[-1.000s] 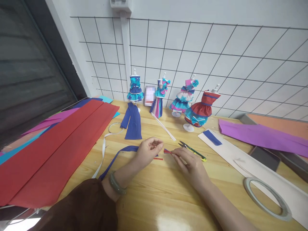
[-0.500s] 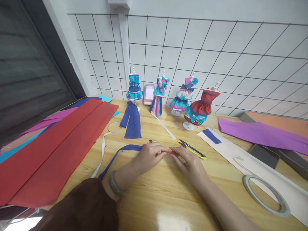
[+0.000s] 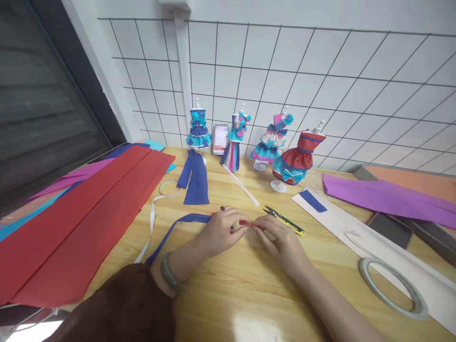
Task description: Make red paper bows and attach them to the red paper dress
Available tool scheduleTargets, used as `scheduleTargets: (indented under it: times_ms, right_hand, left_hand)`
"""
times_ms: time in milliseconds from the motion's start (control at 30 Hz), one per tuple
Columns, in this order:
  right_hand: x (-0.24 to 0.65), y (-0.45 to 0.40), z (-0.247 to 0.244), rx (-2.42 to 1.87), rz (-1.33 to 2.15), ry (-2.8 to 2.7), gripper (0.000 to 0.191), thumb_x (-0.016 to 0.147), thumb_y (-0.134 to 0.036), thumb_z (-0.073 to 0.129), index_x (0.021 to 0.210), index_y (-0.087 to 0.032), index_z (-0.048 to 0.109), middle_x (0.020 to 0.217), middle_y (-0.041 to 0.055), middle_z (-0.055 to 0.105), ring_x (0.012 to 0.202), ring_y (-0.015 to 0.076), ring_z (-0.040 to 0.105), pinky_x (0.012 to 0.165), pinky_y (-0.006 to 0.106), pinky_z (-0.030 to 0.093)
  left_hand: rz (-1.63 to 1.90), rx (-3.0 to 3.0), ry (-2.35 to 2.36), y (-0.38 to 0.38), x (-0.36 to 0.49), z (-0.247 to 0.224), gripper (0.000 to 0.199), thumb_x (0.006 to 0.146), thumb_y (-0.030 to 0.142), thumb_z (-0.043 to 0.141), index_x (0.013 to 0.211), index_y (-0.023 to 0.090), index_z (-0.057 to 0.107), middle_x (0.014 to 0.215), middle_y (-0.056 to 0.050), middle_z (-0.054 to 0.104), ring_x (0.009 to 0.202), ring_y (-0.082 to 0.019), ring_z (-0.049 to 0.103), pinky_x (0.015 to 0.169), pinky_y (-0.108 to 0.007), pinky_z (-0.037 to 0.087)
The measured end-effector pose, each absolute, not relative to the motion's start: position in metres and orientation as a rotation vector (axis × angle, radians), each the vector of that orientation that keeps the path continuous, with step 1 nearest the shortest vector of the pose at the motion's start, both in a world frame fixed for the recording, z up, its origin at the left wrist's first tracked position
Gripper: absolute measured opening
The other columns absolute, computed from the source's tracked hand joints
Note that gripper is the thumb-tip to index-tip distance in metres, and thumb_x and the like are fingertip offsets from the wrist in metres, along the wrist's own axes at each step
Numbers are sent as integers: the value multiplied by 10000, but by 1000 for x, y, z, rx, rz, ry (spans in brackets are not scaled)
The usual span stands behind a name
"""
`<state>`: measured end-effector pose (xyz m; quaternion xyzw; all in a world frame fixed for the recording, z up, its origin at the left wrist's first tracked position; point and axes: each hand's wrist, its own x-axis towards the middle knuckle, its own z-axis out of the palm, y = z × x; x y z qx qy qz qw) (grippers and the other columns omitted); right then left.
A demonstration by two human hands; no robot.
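A small folded red strip lies between my two hands, just above the tabletop. My left hand is closed and pinches its left part, hiding most of it. At its other end, the fingertips of my right hand press together on the strip. A long blue strip runs out from under my left hand towards the sleeve. Just beyond my right hand lie yellow-handled thread snips. Whether the strip is paper or cloth I cannot tell.
Several small dress forms, one in a red dress, stand along the tiled wall. Large red sheets cover the left side. A blue piece lies behind my hands. A tape roll sits on a white strip at right.
My fingers have shifted slightly along the red strip, and more of it shows near my left fingertips. The other things have stayed in place.
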<state>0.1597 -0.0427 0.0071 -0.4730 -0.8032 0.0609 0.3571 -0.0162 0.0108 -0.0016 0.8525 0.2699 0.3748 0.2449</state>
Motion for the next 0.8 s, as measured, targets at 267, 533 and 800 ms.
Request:
scheduleTargets:
  times_ms: [267,533,800]
  right_hand:
    - [160,-43,5,-1227,197,-2092,162,865,-169,442,942,-193,582,859,77,610,806,178,576,705,316,480]
    - [159,-42,5,-1239,208,-2104,177,869,-176,430,922,-197,598,848,71,620,782,173,585,692,311,485]
    - [168,-40,7,-1346,89,-2005,205,853,-217,464,1011,-171,587,924,97,629,854,198,588,757,341,477]
  left_hand:
    - [976,2396,734,11,-17,-1,168,812,218,467,832,180,629,827,-67,630,821,-170,546,763,-296,406]
    - [964,2399,712,13,-18,-4,191,818,214,450,832,184,638,795,-70,630,783,-169,543,755,-309,402]
    - [1021,2037,831,13,-16,2,167,788,248,492,778,171,641,741,-44,614,716,-147,541,682,-268,412]
